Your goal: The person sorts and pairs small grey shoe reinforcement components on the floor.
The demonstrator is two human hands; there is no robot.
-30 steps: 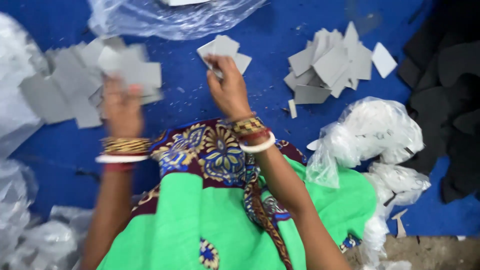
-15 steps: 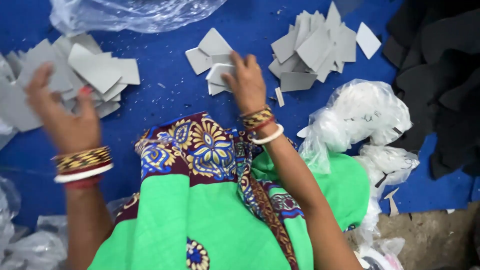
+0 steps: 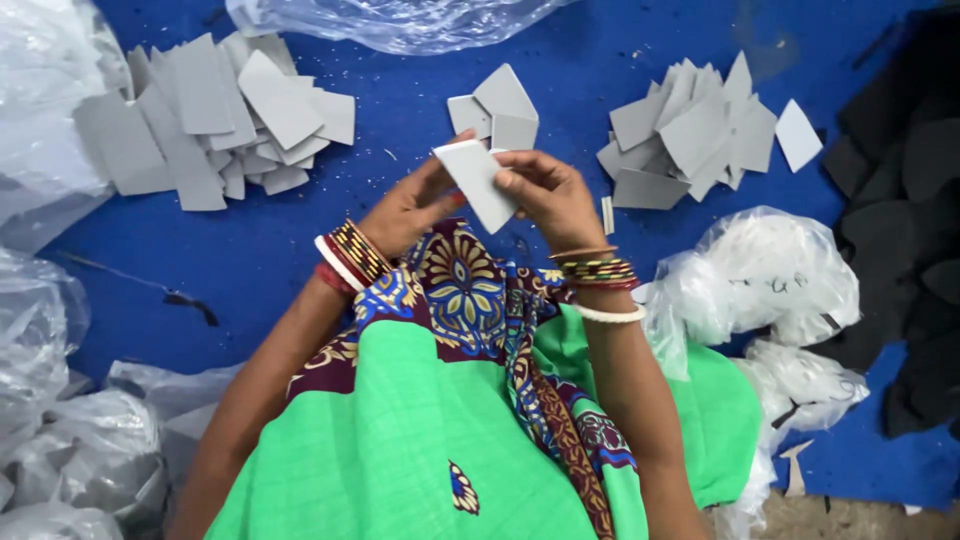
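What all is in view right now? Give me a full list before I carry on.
Flat grey cut piece: one, pale grey, held between both hands at centre.
Small grey stack: a few pieces, just beyond the hands.
Left grey pile: many pieces, upper left.
Right grey pile: many pieces, upper right.
Blue sheet: one, under everything.
Clear plastic bags: several, along left edge, top and right.
Black pieces: heap, far right.
Green patterned garment: one, lower centre.
Bangles: several, both wrists.
Left hand: fingers on the piece.
Right hand: fingers on the piece.

Clear plastic bags [image 3: 770, 275] at R, L & top edges
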